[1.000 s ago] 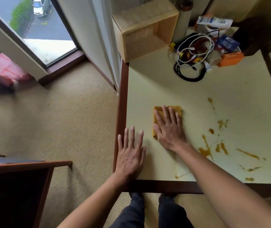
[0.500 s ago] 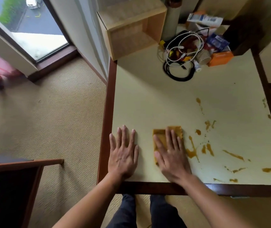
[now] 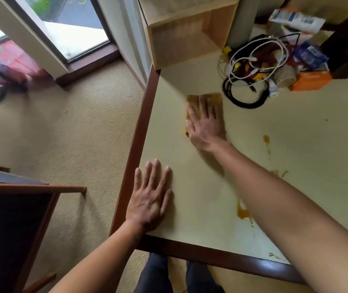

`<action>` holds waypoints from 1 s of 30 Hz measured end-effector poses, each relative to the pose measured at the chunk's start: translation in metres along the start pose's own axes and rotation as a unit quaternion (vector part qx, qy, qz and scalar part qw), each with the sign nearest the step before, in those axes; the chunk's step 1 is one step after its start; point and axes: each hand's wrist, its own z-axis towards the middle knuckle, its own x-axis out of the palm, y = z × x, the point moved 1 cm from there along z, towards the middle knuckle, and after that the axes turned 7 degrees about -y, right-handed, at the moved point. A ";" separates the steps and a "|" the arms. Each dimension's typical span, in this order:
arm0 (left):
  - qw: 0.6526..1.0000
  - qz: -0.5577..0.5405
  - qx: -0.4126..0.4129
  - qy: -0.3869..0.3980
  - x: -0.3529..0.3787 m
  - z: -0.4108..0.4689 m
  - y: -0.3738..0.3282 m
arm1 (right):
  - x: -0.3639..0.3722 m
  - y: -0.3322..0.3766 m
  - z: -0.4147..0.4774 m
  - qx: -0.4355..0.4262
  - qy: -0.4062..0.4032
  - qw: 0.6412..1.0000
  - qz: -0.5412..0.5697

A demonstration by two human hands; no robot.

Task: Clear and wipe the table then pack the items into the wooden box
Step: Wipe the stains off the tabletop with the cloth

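Note:
My right hand lies flat on a folded yellow-brown cloth and presses it onto the pale table top, far out near the coiled cables. My left hand rests flat and spread on the table by its near left corner, holding nothing. The wooden box lies on its side at the far left corner, its opening facing me. Brown spill marks show on the table to the right of my right arm.
Beside the cables lie a stack of paper cups, an orange box, blue packets and a white carton. A dark chair stands at left on the carpet. A glass door is beyond.
My right hand has pushed the cloth away from me, from near the front edge up toward the cables. My left hand stays flat near the corner. The view has shifted.

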 end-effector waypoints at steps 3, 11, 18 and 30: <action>1.000 0.001 -0.003 -0.013 0.001 -0.001 -0.002 | 0.023 0.019 -0.093 -0.023 -0.002 0.999 0.036; 1.000 0.015 -0.004 -0.005 0.000 0.003 -0.004 | 0.041 -0.036 -0.258 -0.037 -0.004 0.999 0.005; 1.000 0.020 -0.004 -0.002 -0.002 0.003 -0.003 | 0.024 -0.071 -0.156 0.183 -0.042 0.982 0.002; 1.000 -0.001 0.005 -0.015 -0.005 -0.004 -0.024 | 0.051 -0.035 -0.290 0.027 -0.013 1.000 0.008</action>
